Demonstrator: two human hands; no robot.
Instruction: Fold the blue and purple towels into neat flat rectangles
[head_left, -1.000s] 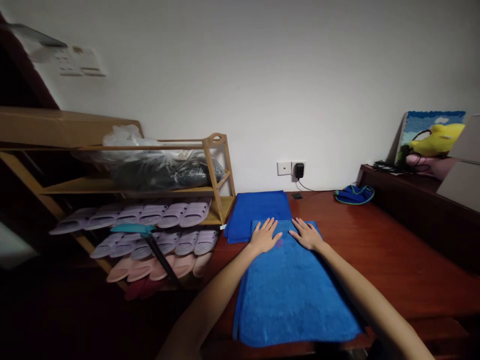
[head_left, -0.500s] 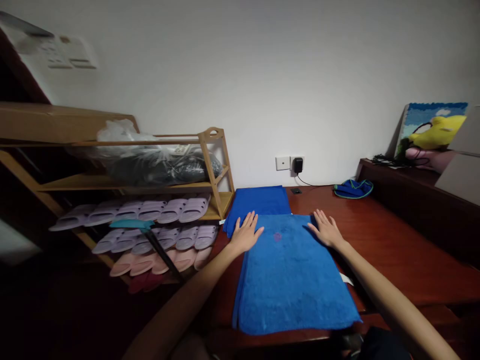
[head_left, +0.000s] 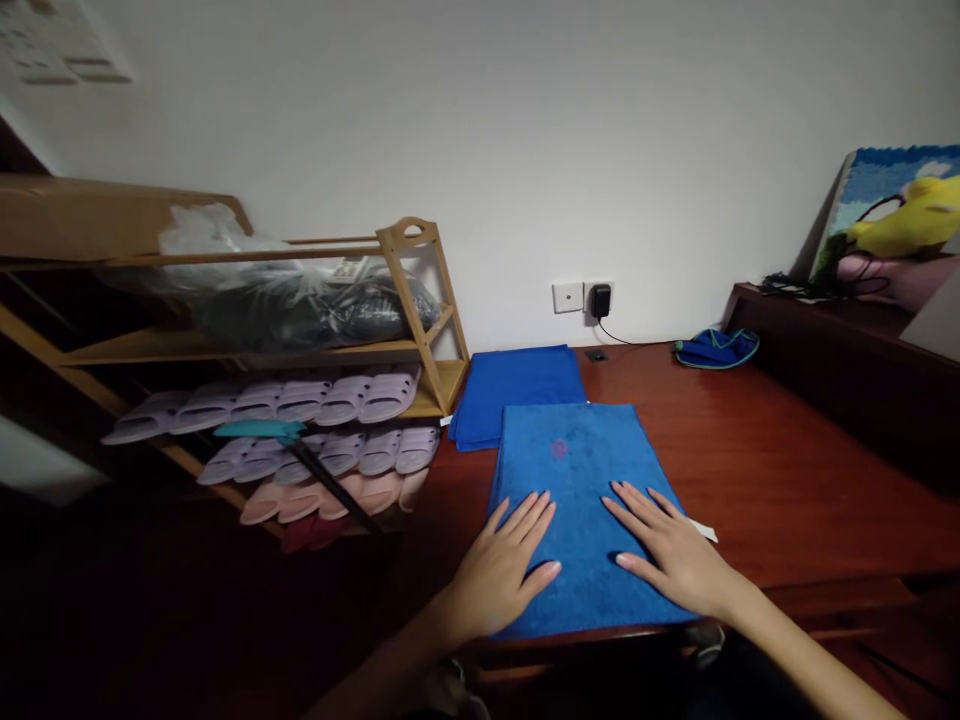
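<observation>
A light blue towel (head_left: 574,530), folded in layers, lies flat at the front edge of the desk, with a small purple mark near its far end. My left hand (head_left: 504,570) rests flat on its left side, fingers extended. On the towel's right side my right hand (head_left: 667,550) lies palm down with fingers spread. A white tag (head_left: 705,531) sticks out past the right edge, beside my right hand. Behind the towel and to its left is a darker blue folded cloth (head_left: 517,388), partly covered by it.
The reddish-brown desk (head_left: 795,460) stands against a white wall. A crumpled blue cloth with green trim (head_left: 716,348) lies at the back right. Left of the desk, a wooden rack (head_left: 409,285) holds several slippers (head_left: 390,393) and a plastic bag (head_left: 300,300). A charger (head_left: 600,300) is plugged into the wall.
Both hands have moved from the towel's far corners towards me, onto its near half. The towel's near edge lies flatter along the desk edge. The view has shifted slightly.
</observation>
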